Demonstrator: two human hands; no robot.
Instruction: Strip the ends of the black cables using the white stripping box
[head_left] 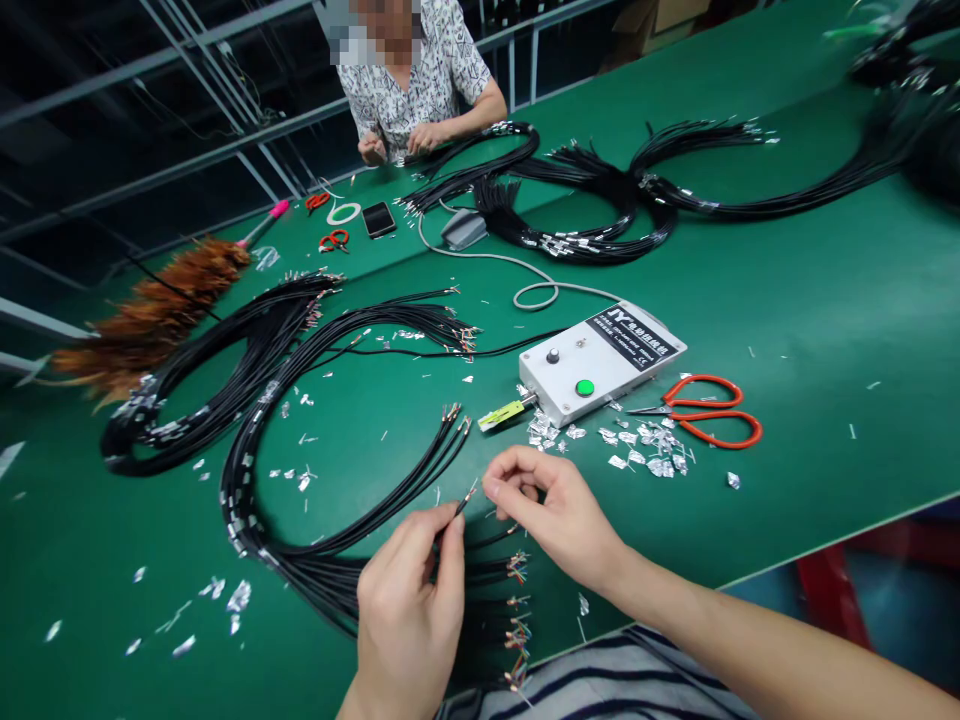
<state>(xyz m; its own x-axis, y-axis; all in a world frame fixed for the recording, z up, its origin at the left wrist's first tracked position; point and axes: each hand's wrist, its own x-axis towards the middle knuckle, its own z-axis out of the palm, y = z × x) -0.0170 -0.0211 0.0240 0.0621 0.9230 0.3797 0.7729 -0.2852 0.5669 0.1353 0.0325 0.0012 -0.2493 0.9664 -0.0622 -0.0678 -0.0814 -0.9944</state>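
Observation:
My left hand [409, 600] pinches the end of a thin black cable [457, 508] between thumb and forefinger, near the table's front edge. My right hand [551, 510] is closed in a pinch right at that cable's stripped tip, fingers touching it. Under both hands lies a bundle of black cables [315, 560] with bare coloured wire ends. It loops away to the left. Just beyond my right hand stands a white control box [600, 365] with a green button and a small yellow-green tip.
Foil scraps [645, 445] and red-handled scissors [709, 410] lie right of the box. More cable loops [217, 390] lie left and far right. A feather duster [150, 310], phone [379, 218] and foot pedal [463, 230] sit farther back. A person sits across the green table [825, 300].

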